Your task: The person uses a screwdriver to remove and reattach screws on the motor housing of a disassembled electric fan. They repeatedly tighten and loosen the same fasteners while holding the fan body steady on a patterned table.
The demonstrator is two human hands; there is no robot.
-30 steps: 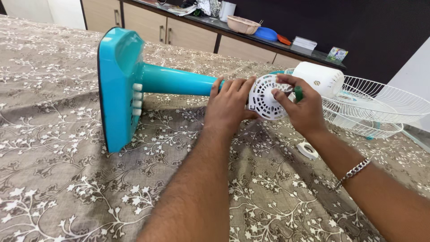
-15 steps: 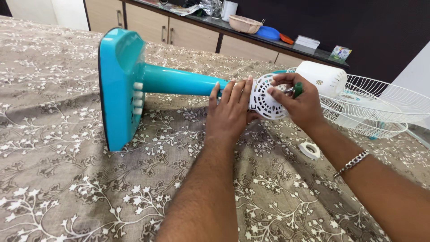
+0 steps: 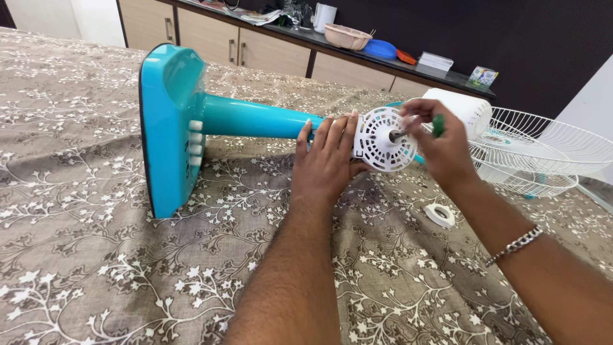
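Turquoise fan stand (image 3: 191, 121); white motor housing (image 3: 383, 139); white wire guard (image 3: 543, 150); brown floral bedspread (image 3: 96, 268).

We note both forearms bare, no sleeves visible. Left hand (image 3: 327, 161): no rings, no watch. Right hand (image 3: 442, 148): silver chain-link bracelet (image 3: 516, 245) on wrist, toward 4 o'clock from hand.

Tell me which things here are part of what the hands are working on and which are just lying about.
In hand:
left hand steadying the white motor housing
right hand gripping a green-handled tool
teal fan stand

Lying about:
white wire guard
small white ring
bowl and blue dish on the far counter
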